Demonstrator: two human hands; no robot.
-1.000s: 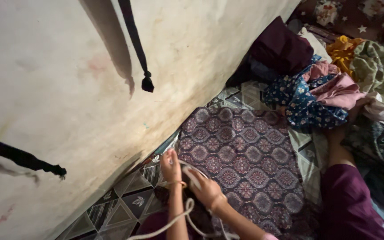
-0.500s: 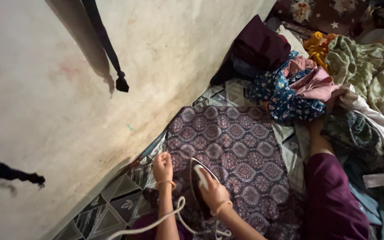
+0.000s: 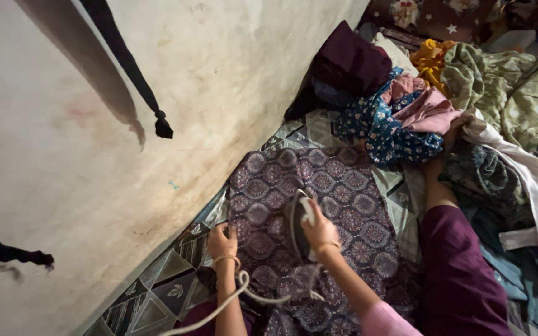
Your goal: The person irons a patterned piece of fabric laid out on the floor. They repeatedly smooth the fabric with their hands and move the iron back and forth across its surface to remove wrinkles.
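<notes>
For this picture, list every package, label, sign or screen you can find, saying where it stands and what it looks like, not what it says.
None in view: only the bare wall, a patterned cloth under the iron, and heaped clothes.

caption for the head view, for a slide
Right hand presses an iron on a patterned purple cloth; left hand pins the cloth's edge.

A stained, cream plaster wall (image 3: pixel 157 93) fills the left, with dark cloth straps (image 3: pixel 129 68) hanging against it and casting soft shadows. Below runs a floor of geometric patterned tiles (image 3: pixel 163 286). A heap of crumpled clothes (image 3: pixel 468 93) crowds the dim upper right corner.
</notes>
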